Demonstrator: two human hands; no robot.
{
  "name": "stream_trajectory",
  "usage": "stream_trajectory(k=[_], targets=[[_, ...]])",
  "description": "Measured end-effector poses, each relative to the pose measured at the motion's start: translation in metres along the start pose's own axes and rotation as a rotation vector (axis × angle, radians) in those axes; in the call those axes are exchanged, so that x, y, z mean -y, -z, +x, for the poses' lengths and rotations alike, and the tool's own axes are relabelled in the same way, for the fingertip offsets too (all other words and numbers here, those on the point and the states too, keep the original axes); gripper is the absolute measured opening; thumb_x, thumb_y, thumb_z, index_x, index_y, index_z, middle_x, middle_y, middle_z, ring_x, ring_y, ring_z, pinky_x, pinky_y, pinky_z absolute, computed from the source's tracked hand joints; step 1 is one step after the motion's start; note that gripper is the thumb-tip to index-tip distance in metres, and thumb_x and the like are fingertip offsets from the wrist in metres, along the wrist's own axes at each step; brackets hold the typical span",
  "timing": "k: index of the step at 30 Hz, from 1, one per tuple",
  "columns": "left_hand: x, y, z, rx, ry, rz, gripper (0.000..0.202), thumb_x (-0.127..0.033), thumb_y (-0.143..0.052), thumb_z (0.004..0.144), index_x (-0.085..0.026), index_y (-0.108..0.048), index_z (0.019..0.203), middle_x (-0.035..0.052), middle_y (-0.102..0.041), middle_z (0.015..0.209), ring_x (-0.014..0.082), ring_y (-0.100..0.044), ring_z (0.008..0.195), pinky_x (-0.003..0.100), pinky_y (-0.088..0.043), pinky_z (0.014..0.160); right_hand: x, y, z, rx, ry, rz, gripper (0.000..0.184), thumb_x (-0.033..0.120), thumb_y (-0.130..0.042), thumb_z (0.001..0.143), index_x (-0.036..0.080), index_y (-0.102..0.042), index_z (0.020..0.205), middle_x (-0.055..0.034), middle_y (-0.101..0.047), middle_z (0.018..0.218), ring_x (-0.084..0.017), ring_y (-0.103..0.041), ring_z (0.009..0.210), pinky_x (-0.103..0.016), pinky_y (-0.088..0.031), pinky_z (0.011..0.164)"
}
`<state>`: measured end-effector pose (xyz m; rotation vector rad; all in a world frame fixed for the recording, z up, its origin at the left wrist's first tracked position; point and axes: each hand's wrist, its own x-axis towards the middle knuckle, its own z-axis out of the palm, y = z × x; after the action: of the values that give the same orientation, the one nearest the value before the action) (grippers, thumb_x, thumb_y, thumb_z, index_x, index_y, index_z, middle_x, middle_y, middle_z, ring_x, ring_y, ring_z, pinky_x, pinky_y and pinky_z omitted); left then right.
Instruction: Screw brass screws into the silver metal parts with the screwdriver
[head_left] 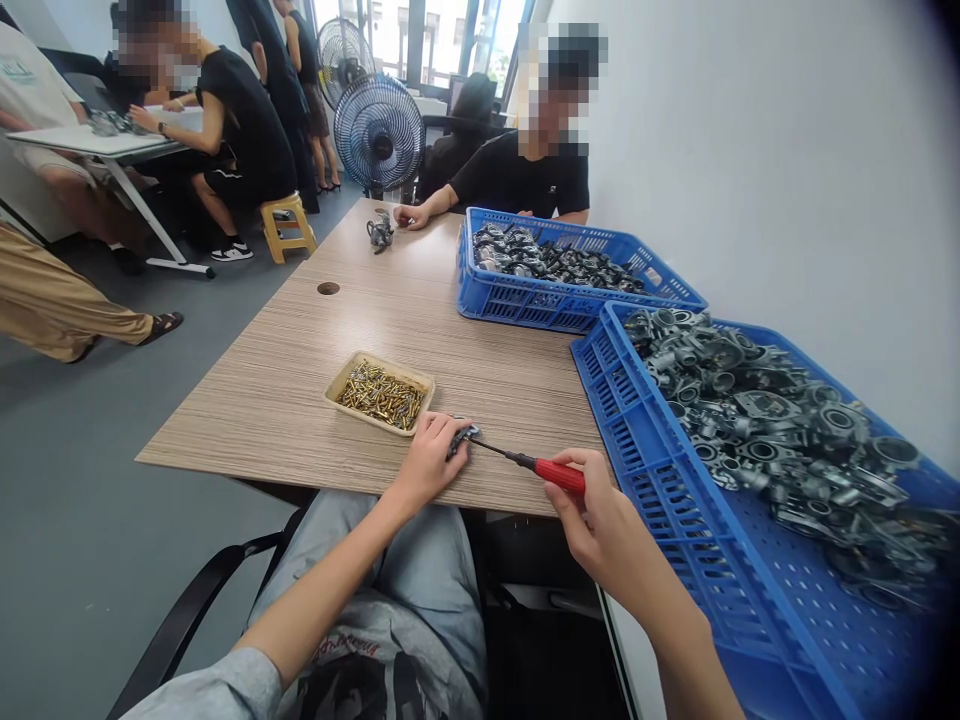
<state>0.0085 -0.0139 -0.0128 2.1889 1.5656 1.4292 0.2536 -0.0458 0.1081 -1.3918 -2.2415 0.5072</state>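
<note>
Laminate table (255, 420): blue crate (660, 510) of metal castings (765, 420) along right edge; tray of brass screws (379, 395) near front edge. Left hand (427, 465) curled, fingers closed on small casting (461, 437) at front edge. Right hand (592, 510) closed around red-handled screwdriver (559, 476), shaft tip at casting.

At 6 o'clock there are two hands, the left hand (427, 462) over one small metal casting (461, 438) and the right hand (596, 510) around one red-handled screwdriver (559, 476); at 11 o'clock, one tray of brass screws (390, 367) and two pedestal fans (379, 133); at 1 and 3 o'clock, two blue plastic crates (517, 300).
</note>
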Motion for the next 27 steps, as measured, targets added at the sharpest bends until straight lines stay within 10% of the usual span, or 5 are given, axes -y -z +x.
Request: stream_trajectory(k=[5, 10, 27], targets=[[0.0002, -0.0002, -0.0001, -0.002, -0.005, 0.001, 0.033, -0.010, -0.067, 0.095, -0.022, -0.064, 0.125, 0.0049, -0.071, 0.108, 0.0249, -0.056, 0.107, 0.041, -0.052, 0.099, -0.0008, 0.0000, 0.0000, -0.046, -0.126, -0.203, 0.028, 0.053, -0.043, 0.107, 0.026, -0.049, 0.106, -0.0049, -0.073, 0.073, -0.031, -0.073, 0.060, -0.033, -0.044, 0.054], [0.0003, 0.0004, 0.0001, -0.002, -0.008, 0.004, 0.033, -0.010, -0.067, 0.095, -0.022, -0.064, 0.125, 0.0049, -0.071, 0.107, 0.0249, -0.056, 0.106, 0.041, -0.052, 0.099, 0.0010, 0.0016, 0.0004, 0.023, -0.057, -0.027, 0.023, 0.045, -0.043, 0.108, 0.026, -0.048, 0.119, -0.0068, -0.078, 0.094, -0.027, -0.077, 0.073, -0.031, -0.050, 0.061], [0.0000, 0.0006, -0.0001, 0.003, 0.007, -0.001, 0.031, -0.013, -0.065, 0.097, -0.023, -0.065, 0.126, 0.0052, -0.072, 0.107, 0.0249, -0.057, 0.106, 0.042, -0.052, 0.098, 0.0029, -0.0038, -0.0024, -0.060, -0.125, -0.261, 0.030, 0.054, -0.043, 0.107, 0.025, -0.051, 0.109, -0.0039, -0.072, 0.070, -0.031, -0.071, 0.057, -0.032, -0.040, 0.052]])
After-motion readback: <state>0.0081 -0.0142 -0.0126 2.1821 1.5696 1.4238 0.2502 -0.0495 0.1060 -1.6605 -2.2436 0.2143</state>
